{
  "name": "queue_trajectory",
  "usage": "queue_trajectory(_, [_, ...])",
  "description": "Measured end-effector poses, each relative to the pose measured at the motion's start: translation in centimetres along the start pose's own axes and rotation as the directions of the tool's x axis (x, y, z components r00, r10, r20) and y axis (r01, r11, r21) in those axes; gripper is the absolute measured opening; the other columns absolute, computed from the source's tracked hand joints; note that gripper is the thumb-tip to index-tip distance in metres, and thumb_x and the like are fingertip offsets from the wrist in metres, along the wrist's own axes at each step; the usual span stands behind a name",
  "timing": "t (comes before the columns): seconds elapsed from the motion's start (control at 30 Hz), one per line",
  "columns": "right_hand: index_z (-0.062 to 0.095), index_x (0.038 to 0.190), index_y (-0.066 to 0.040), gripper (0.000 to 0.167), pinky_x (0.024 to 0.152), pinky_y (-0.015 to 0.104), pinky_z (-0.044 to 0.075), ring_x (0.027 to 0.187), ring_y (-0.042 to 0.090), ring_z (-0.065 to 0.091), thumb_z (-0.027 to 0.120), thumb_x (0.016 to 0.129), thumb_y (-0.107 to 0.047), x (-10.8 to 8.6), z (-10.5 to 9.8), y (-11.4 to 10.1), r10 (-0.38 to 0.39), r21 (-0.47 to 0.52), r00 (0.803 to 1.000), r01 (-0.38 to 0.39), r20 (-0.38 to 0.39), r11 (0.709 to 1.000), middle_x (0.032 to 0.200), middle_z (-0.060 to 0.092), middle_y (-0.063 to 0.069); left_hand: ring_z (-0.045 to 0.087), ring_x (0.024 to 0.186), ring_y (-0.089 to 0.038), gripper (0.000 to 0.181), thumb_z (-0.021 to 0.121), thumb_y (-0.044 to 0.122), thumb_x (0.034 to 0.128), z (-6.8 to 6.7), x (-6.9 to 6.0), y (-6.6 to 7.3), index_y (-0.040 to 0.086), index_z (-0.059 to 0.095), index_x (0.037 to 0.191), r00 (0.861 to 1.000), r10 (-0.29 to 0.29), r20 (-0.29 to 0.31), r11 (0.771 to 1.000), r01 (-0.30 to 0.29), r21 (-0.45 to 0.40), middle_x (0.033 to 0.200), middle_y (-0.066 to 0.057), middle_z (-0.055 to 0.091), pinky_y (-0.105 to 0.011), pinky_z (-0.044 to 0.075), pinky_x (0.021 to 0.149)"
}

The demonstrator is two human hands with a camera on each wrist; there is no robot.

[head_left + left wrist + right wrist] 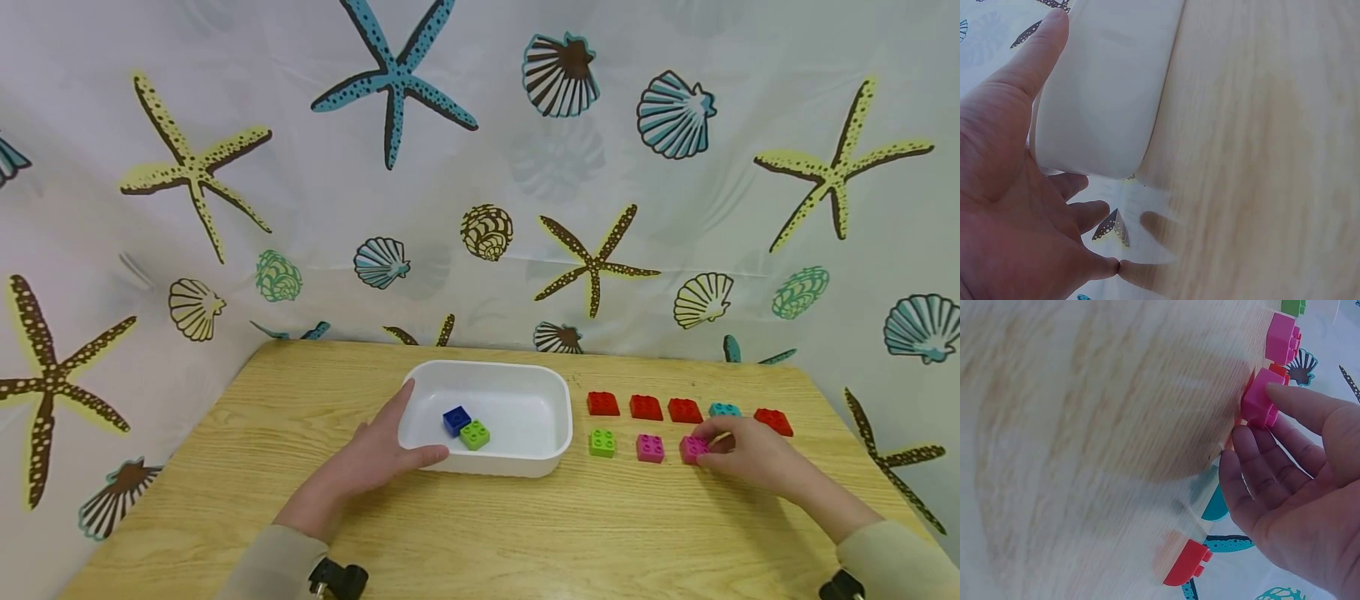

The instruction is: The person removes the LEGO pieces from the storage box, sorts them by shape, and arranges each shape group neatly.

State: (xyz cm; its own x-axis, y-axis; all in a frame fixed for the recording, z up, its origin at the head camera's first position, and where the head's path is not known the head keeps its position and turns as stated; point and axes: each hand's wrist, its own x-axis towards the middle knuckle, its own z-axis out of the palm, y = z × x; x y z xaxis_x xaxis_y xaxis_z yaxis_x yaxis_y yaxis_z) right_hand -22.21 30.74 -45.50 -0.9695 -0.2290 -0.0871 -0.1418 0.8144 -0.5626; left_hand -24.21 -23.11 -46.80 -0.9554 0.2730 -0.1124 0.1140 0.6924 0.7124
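At the right of the table my right hand [750, 454] pinches a pink toy brick [694, 450] between thumb and fingers. In the right wrist view the thumb presses one side of this pink brick [1260, 400], whose studs face away from the camera. My left hand [375, 446] rests against the left end of a white plastic bin [517, 465], thumb along the near wall and fingers spread at the left side. The left wrist view shows that thumb laid straight on the bin wall [1107, 94]. Inside the bin lie a blue brick [456, 421] and a lime green brick [475, 435].
Right of the bin stand a lime green brick [602, 442] and another pink brick [650, 448]. Behind them runs a row of red sloped bricks [646, 407], with a teal brick [724, 410] among them. A shell-patterned curtain [480, 183] borders the wooden table [480, 533].
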Motion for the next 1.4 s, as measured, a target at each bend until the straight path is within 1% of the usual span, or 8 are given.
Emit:
queue_trajectory(0.2, [0.076,0.123,0.0,0.031,0.093,0.05,0.064,0.106,0.032,0.072,0.086,0.098,-0.015,0.0,0.12,-0.24,0.0,-0.009,1.0,0.0,-0.004,1.0,0.118,0.075,0.011,0.012,0.166,-0.05,0.128,0.084,0.058,0.0949,0.0,-0.03,-0.04,0.008,-0.001,0.177,1.0,-0.005,-0.001,1.0,0.005,-0.007,0.182,-0.025,0.009,-0.078,-0.005,0.126])
queue_trajectory(0.37, [0.075,0.123,0.0,0.03,0.092,0.05,0.063,0.105,0.031,0.072,0.085,0.098,-0.013,-0.01,0.28,-0.31,-0.019,-0.003,1.0,0.019,-0.011,1.0,0.116,0.074,0.01,0.012,0.166,-0.05,0.129,0.084,0.058,0.0947,-0.04,-0.08,-0.09,0.009,-0.001,0.178,1.0,-0.007,-0.001,1.0,0.007,-0.01,0.182,-0.025,0.009,-0.078,-0.005,0.127])
queue_trajectory(0.53, [0.074,0.123,0.001,0.03,0.09,0.047,0.061,0.102,0.027,0.07,0.085,0.098,-0.013,-0.05,0.39,-0.36,-0.031,-0.005,0.999,0.031,-0.011,1.0,0.111,0.073,0.007,0.013,0.166,-0.05,0.129,0.084,0.059,0.0949,-0.04,-0.05,-0.2,0.009,-0.001,0.178,1.0,0.002,-0.002,1.0,-0.002,-0.011,0.182,-0.025,0.009,-0.078,-0.004,0.127])
queue_trajectory(0.7, [0.073,0.123,0.001,0.032,0.091,0.046,0.061,0.102,0.026,0.069,0.086,0.097,-0.012,-0.05,0.56,-0.25,-0.028,-0.018,1.0,0.028,-0.006,0.999,0.111,0.073,0.005,0.013,0.166,-0.049,0.129,0.084,0.058,0.0947,0.04,0.04,-0.26,0.009,-0.001,0.178,1.0,0.01,-0.003,1.0,-0.01,-0.02,0.182,-0.024,0.01,-0.078,-0.005,0.126])
queue_trajectory(1.07, [0.07,0.13,0.004,0.041,0.096,0.053,0.061,0.108,0.032,0.07,0.086,0.097,-0.012,-0.2,0.43,-0.33,-0.021,0.0,1.0,0.021,0.009,1.0,0.119,0.073,0.012,0.013,0.167,-0.049,0.128,0.084,0.058,0.0949,0.06,-0.08,-0.01,0.008,0.0,0.177,1.0,0.016,-0.007,1.0,-0.016,-0.011,0.182,-0.025,0.01,-0.078,-0.005,0.127])
queue_trajectory(1.23, [0.07,0.132,0.004,0.044,0.098,0.055,0.061,0.111,0.035,0.071,0.087,0.097,-0.016,-0.39,0.35,-0.47,-0.031,0.009,0.999,0.031,0.011,0.999,0.125,0.073,0.015,0.013,0.166,-0.049,0.128,0.084,0.058,0.0947,0.06,-0.01,-0.13,0.008,0.0,0.178,1.0,0.016,-0.012,1.0,-0.016,0.003,0.182,-0.025,0.011,-0.078,-0.004,0.127])
queue_trajectory(1.4, [0.07,0.134,0.004,0.046,0.098,0.056,0.061,0.113,0.037,0.07,0.087,0.098,-0.021,-0.62,0.06,-0.77,-0.033,0.007,0.999,0.033,-0.006,0.999,0.128,0.072,0.017,0.014,0.166,-0.049,0.128,0.084,0.059,0.0946,0.08,0.04,-0.22,0.008,0.0,0.178,1.0,0.014,-0.012,1.0,-0.014,0.001,0.182,-0.025,0.011,-0.078,-0.004,0.127])
